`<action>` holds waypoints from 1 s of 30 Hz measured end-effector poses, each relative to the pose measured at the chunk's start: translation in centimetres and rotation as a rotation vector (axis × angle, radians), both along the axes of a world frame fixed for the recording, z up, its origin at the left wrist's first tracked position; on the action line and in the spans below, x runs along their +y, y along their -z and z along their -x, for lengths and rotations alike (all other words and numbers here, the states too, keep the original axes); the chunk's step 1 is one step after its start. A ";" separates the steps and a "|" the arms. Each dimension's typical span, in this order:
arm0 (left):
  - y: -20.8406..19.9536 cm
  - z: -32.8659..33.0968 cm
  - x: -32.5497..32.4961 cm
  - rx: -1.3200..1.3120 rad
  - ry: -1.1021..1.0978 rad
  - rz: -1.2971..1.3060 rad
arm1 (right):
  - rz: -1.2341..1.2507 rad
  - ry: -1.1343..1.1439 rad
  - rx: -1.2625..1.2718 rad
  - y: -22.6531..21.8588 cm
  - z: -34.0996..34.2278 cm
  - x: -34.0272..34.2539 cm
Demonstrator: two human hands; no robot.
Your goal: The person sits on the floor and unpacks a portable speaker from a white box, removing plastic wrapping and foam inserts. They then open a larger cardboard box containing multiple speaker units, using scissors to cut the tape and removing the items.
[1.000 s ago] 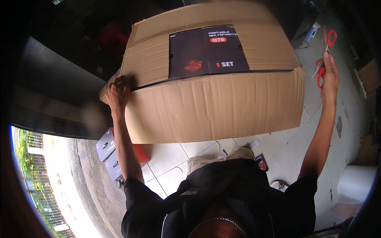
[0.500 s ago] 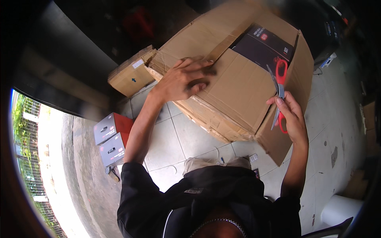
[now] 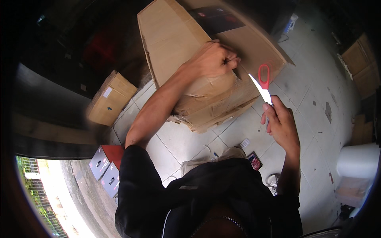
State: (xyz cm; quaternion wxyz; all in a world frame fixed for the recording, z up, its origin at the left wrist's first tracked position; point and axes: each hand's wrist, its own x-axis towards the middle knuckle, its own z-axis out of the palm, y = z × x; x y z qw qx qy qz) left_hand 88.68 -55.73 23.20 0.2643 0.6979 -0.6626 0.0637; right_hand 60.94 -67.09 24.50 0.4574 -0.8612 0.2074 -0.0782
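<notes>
A large brown cardboard box [image 3: 214, 103] stands in front of me, its near side creased and taped. My left hand [image 3: 218, 59] is closed at the near end of a box flap [image 3: 170, 33], fingers curled round the cardboard edge; the fingertips are partly hidden. Inside the box, a dark printed carton [image 3: 218, 19] shows between the flaps. Right of the box, my right hand [image 3: 281, 125] is closed round the middle of a pair of scissors [image 3: 263, 77]. A red handle loop and a bright blade point away from me, apart from the box.
A smaller cardboard box [image 3: 111, 99] stands at the left on the tiled floor [image 3: 174, 139]. Two grey-and-red cartons [image 3: 105, 168] sit beside the doorway at lower left. A white roll [image 3: 359, 160] and more cardboard [image 3: 359, 55] are at the right.
The big box and its flap have shifted and tilted in view. My left hand has gone from lying spread on top to gripping the flap. The scissors have moved slightly left and nearer.
</notes>
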 end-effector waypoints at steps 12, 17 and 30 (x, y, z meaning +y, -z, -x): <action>-5.3 1.8 -1.6 0.084 -0.305 0.753 | -0.011 0.377 -0.153 3.6 -4.3 0.3; -7.5 5.5 10.2 0.112 -0.378 1.044 | -0.154 0.352 -0.227 2.9 -4.4 -1.2; 5.1 2.7 12.3 -0.065 -0.858 0.291 | -0.966 0.225 -0.759 7.1 -4.6 -3.1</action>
